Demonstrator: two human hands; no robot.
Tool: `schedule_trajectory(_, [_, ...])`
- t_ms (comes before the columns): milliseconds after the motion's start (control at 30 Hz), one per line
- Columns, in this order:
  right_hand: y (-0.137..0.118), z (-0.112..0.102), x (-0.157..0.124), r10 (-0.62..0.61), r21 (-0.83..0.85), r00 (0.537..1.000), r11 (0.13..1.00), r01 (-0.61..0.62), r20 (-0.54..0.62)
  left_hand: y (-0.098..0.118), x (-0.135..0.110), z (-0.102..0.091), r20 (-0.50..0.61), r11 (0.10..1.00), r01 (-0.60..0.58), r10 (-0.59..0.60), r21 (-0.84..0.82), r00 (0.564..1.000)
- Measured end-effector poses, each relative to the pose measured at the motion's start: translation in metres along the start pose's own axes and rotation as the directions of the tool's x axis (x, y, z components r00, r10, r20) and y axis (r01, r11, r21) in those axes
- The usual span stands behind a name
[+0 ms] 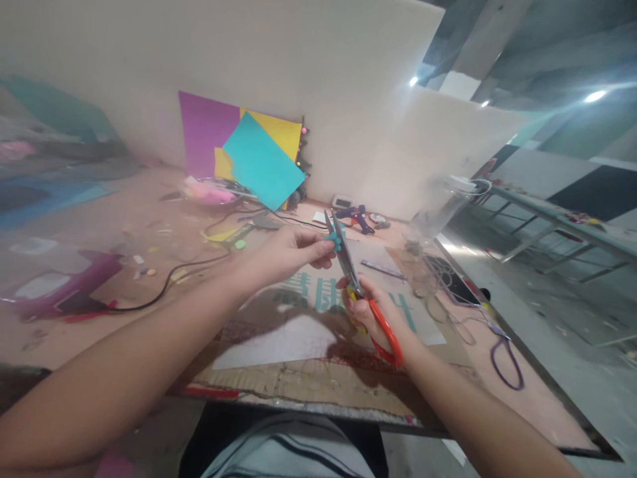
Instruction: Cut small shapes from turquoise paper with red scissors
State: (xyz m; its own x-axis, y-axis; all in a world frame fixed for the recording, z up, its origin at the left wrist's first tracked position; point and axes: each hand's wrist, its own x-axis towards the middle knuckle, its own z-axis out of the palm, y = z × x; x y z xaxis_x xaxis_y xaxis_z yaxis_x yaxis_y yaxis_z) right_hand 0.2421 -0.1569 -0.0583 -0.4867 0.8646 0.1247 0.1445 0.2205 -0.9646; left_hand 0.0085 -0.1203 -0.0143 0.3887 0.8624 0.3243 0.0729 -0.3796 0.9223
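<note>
My right hand (371, 309) grips a pair of scissors (348, 262) by their orange handles, blades pointing up and away from me. My left hand (291, 252) pinches a small teal piece (334, 240) right against the blades. Both hands hover over a white printed sheet (298, 335) lying on cardboard at the table's near edge.
Purple, yellow and teal paper sheets (249, 156) lean on the back wall. A glue gun (355, 218), black cables (164, 292), a pink tray (64, 289), a clear plastic jar (428, 232) and purple-handled scissors (505, 358) lie around the table. A metal bench (547, 219) stands at right.
</note>
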Motion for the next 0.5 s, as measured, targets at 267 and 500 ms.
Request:
schedule_trajectory(267, [-0.0019,0.0023,-0.0008,0.031,0.009,0.999,0.999,-0.031,-0.026,0.0036,-0.0006,-0.0018,-0.02,0.999,0.01,-0.009,0.049,1.0])
schedule_trajectory(500, [0.0009,0.0004,0.0005,0.049,0.029,0.998,0.998,-0.048,-0.026,0.0055,-0.0001,-0.0049,-0.044,0.99,-0.012,0.018,0.138,0.999])
